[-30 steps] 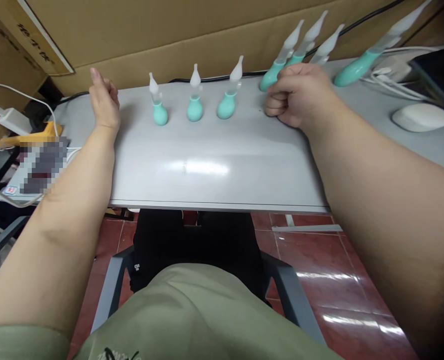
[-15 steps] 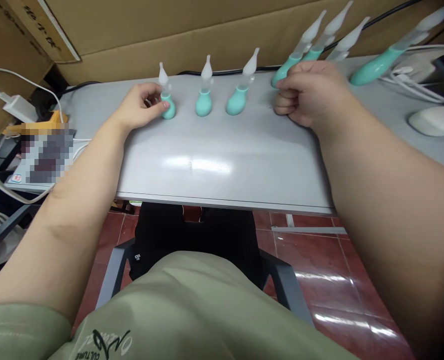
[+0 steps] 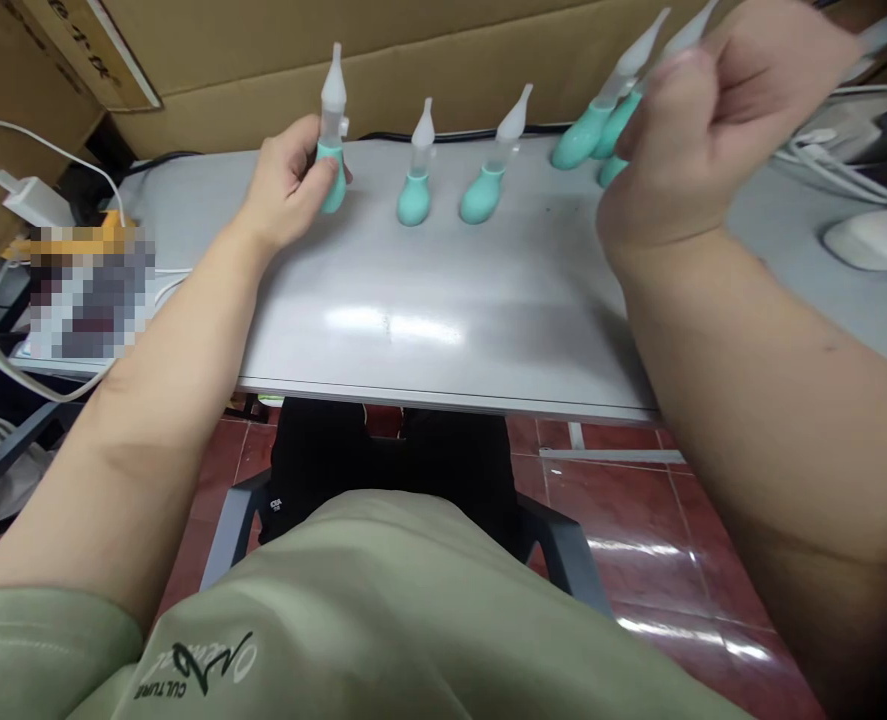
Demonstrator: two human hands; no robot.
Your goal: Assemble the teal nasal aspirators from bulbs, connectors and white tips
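My left hand (image 3: 293, 185) grips a nasal aspirator (image 3: 330, 165) by its teal bulb; its white tip points up and it is raised a little off the desk. Right of it, two more nasal aspirators, a near one (image 3: 414, 195) and a tilted one (image 3: 484, 190), stand on the desk. My right hand (image 3: 702, 140) is closed and raised over the right side of the desk; whatever is inside its fingers, if anything, is hidden. Behind and beside it lean several nasal aspirators (image 3: 584, 135), partly covered by the hand.
The grey desk (image 3: 413, 280) has a cardboard wall (image 3: 263, 70) along its back, with a black cable at the foot. A white mouse (image 3: 870, 240) and white cables lie at right. At left are a white charger (image 3: 38, 200) and a yellow object (image 3: 105, 238).
My left hand has lifted its nasal aspirator upward from the desk. My right hand has risen from the desk and moved right, closer to the camera, still closed.
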